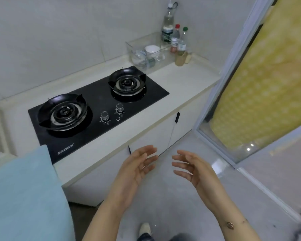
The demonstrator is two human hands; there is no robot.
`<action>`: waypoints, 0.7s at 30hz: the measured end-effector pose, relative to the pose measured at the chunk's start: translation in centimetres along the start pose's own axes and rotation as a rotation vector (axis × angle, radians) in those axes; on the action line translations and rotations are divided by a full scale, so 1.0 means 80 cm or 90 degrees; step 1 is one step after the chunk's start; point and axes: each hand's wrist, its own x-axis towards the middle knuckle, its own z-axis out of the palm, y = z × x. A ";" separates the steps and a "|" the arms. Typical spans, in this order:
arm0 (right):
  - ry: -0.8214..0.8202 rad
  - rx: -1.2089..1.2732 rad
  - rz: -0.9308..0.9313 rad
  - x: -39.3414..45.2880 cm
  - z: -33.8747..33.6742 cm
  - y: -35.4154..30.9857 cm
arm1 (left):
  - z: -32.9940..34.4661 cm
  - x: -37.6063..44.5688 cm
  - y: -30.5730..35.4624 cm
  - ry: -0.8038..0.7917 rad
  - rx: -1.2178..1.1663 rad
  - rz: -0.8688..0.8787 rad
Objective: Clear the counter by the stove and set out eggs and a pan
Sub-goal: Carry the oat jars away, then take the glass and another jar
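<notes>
Both hands — left hand, right hand — fingers spread, holding nothing; counter well beyond them

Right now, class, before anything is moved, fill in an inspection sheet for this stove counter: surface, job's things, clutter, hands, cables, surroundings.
Surface: pale counter with a black two-burner stove set in.
Job's things: eggs and pan, nothing seen.
Clutter: clear bin holding a white cup; bottles in the far corner.
Hands: left hand and right hand open, empty, in front of the cabinet.
Cables: nothing seen.
Surroundings: blue cloth at left, yellow curtain at right.
</notes>
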 end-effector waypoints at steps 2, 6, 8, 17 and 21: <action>0.027 0.011 -0.006 0.024 -0.012 -0.016 | 0.015 0.031 0.005 -0.010 0.011 -0.013; 0.051 0.030 -0.015 0.087 -0.052 -0.056 | 0.061 0.108 0.008 -0.026 0.037 -0.046; 0.053 0.037 -0.028 0.121 -0.078 -0.078 | 0.087 0.146 0.008 -0.029 0.053 -0.044; 0.012 0.059 -0.052 0.280 -0.201 -0.197 | 0.233 0.317 0.027 -0.010 0.097 -0.029; 0.014 0.038 -0.047 0.343 -0.233 -0.245 | 0.276 0.381 0.039 -0.003 0.093 -0.026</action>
